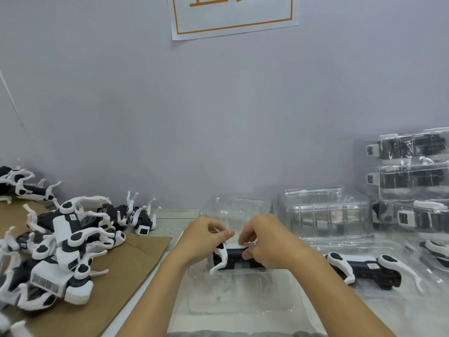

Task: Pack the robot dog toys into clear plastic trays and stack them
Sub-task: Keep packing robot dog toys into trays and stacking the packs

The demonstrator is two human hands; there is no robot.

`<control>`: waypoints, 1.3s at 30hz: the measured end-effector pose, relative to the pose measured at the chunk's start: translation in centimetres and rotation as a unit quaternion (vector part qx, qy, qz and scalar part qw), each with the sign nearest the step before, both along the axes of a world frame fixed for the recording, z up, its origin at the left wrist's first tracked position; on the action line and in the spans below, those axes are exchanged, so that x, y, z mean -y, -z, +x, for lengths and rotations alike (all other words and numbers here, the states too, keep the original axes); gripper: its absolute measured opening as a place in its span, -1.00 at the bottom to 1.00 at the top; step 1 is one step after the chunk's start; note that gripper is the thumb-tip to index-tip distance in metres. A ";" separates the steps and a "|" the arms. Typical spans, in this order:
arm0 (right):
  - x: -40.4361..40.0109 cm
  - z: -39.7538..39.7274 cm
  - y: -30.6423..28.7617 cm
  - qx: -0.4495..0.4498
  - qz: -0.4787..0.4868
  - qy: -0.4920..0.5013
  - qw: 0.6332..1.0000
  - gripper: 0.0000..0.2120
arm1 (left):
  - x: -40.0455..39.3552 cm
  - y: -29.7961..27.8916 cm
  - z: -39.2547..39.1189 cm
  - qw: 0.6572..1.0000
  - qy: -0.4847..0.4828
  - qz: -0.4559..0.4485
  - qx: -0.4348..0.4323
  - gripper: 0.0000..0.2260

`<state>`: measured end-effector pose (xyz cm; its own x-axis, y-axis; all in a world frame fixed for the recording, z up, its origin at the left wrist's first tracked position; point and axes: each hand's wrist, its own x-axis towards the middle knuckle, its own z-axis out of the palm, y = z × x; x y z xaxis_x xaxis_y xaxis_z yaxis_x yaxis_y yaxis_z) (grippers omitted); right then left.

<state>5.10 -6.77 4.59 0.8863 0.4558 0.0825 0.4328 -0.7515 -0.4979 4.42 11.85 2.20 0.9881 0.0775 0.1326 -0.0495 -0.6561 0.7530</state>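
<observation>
Robot dog toy [234, 257] sat in a clear plastic tray [243, 297] at the near middle of the surface [167, 222], the left hand [206, 237] and right hand [264, 242] both over it, fingers curled and pinching its white top edge.

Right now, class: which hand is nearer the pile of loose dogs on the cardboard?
Left. The left hand is nearer the pile; the right hand is farther off. Both grip the dog between them.
</observation>
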 end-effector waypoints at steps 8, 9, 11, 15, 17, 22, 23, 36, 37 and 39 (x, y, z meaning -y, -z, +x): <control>-1.2 -1.6 -0.8 0.094 -0.089 0.001 0.992 -0.79 | 0.1 0.1 0.0 1.000 -0.009 0.017 0.000 -0.81; -1.3 -2.0 -1.0 0.091 -0.085 -0.010 0.992 -0.79 | 0.2 0.1 0.1 1.000 -0.008 0.017 0.001 -0.79; -1.6 -2.8 -1.6 0.076 -0.058 -0.040 0.995 -0.83 | 0.3 -0.1 0.0 1.000 -0.014 -0.008 0.003 -0.64; -3.5 -4.5 -1.8 0.059 -0.112 -0.074 0.989 -0.71 | 0.6 -0.6 0.0 0.992 -0.059 -0.112 0.007 -0.41; -4.4 -4.9 -1.3 0.052 -0.138 -0.072 0.986 -0.65 | 0.7 -0.6 -0.2 0.989 -0.070 -0.131 0.009 -0.39; -4.1 -4.8 -1.2 0.039 -0.131 -0.073 0.988 -0.63 | 0.8 -0.5 -0.1 0.990 -0.069 -0.126 0.003 -0.43; -4.0 -4.8 -1.2 0.039 -0.128 -0.074 0.988 -0.63 | 0.8 -0.4 -0.1 0.990 -0.066 -0.123 0.005 -0.43; -0.7 -2.4 -3.2 -0.034 -0.018 -0.088 0.995 -0.69 | 0.3 0.1 0.3 0.998 0.027 0.026 0.053 -0.62; 0.0 -1.9 -3.3 -0.030 -0.001 -0.071 0.997 -0.69 | 0.3 0.0 0.4 0.995 0.035 0.063 0.064 -0.70; 1.3 -0.8 -3.1 -0.016 0.011 -0.036 0.999 -0.75 | 0.4 -0.3 0.4 0.989 0.048 0.121 0.066 -0.87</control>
